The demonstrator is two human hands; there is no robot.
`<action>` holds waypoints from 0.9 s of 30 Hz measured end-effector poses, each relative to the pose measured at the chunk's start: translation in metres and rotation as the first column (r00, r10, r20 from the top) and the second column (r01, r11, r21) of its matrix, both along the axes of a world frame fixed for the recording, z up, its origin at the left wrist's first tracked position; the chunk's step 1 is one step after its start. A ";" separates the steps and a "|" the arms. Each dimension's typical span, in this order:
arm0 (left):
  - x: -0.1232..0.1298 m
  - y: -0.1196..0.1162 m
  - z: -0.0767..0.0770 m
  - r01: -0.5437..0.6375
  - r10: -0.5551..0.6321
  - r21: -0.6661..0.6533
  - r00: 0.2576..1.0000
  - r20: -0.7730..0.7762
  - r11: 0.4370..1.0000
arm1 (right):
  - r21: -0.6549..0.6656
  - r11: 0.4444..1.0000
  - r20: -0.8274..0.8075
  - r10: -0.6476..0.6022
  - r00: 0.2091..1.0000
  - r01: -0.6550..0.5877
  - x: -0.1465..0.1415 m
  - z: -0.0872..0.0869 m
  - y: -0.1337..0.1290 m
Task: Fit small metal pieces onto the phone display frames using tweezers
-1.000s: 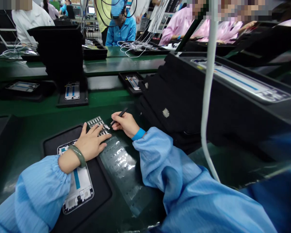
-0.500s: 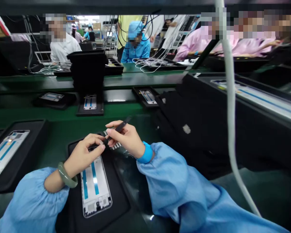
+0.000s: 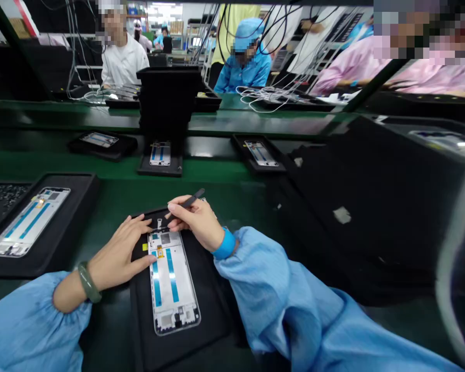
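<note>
A silver phone frame [image 3: 182,289] with two blue strips lies in a black tray [image 3: 145,341] in front of me. My left hand [image 3: 120,253] is spread at the frame's upper left edge, its thumb on the frame and its fingers near the top end. Above the frame's top, my right hand [image 3: 196,219] pinches dark tweezers [image 3: 191,199], their tip end pointing down left. A small light part [image 3: 159,223] shows between the hands, just beyond the frame. A yellow tab [image 3: 144,247] sticks out by my left hand.
Another phone frame [image 3: 31,222] lies in a black tray [image 3: 83,188] at left. Smaller trayed frames stand on the green conveyor [image 3: 209,168], beside a tall black tray stack [image 3: 168,98]. Black material [image 3: 372,206] fills the right, with a white cable [image 3: 449,268]. People work beyond.
My left hand has opened and moved down onto the phone frame, uncovering its top. My right hand still holds the tweezers, lower at the frame's top end. The view has shifted.
</note>
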State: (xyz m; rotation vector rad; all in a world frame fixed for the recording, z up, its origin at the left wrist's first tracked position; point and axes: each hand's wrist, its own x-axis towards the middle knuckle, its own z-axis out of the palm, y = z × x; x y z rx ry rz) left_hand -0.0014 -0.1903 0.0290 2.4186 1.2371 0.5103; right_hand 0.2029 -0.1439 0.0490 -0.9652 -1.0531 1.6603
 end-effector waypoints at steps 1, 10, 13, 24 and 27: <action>-0.002 -0.002 -0.003 0.020 -0.019 0.029 0.999 -0.042 0.999 | -0.021 1.000 0.001 0.005 1.000 -0.005 -0.003 -0.004 0.000; -0.005 -0.013 -0.009 0.002 0.005 0.075 0.996 -0.086 0.997 | -0.040 0.998 0.080 0.059 0.995 -0.056 -0.016 -0.019 -0.005; -0.005 -0.012 -0.009 0.002 0.004 0.065 0.995 -0.099 0.998 | -0.007 0.998 0.147 0.067 0.987 -0.067 -0.018 -0.022 -0.008; -0.006 -0.013 -0.008 -0.003 0.009 0.065 0.996 -0.088 0.998 | 0.046 0.999 0.218 -0.003 0.976 -0.008 -0.018 -0.030 -0.008; -0.006 -0.013 -0.008 -0.004 0.010 0.069 0.996 -0.088 0.998 | 0.053 0.998 0.240 0.011 0.971 -0.024 -0.018 -0.032 -0.008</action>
